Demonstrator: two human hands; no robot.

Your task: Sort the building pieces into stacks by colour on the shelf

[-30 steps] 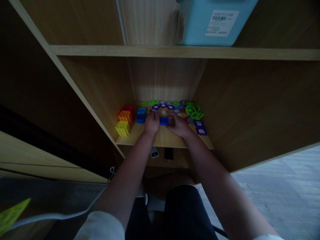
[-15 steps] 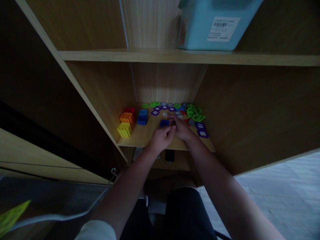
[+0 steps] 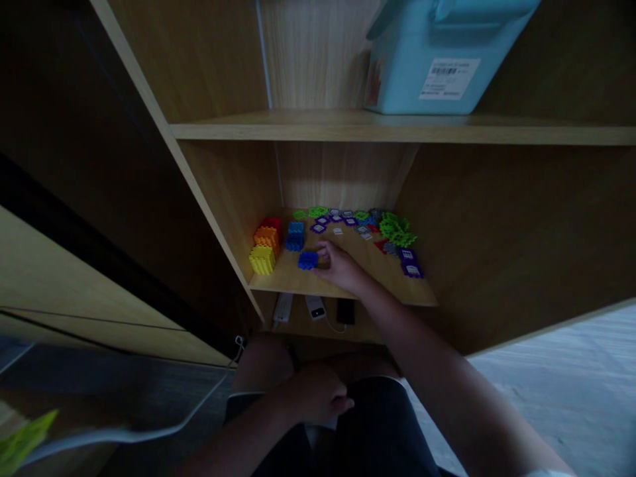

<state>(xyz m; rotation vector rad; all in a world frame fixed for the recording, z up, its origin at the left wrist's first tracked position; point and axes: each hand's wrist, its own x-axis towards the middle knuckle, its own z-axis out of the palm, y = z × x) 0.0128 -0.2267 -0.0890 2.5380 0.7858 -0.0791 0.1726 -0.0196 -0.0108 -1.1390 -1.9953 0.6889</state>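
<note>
Head view, right hand (image 3: 342,267) touching squat blue block (image 3: 307,260)

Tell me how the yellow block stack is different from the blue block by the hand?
The yellow block stack sits at the shelf's left edge, untouched; the blue block lies nearer the middle, at the right hand's fingertips. The yellow block stack looks taller and bigger; the blue block is small and low. Both have toothed edges and rest on the same wooden shelf.

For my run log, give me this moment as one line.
right hand: fingers on blue block, lower shelf | left hand: resting on lap | yellow block left of blue block
</note>
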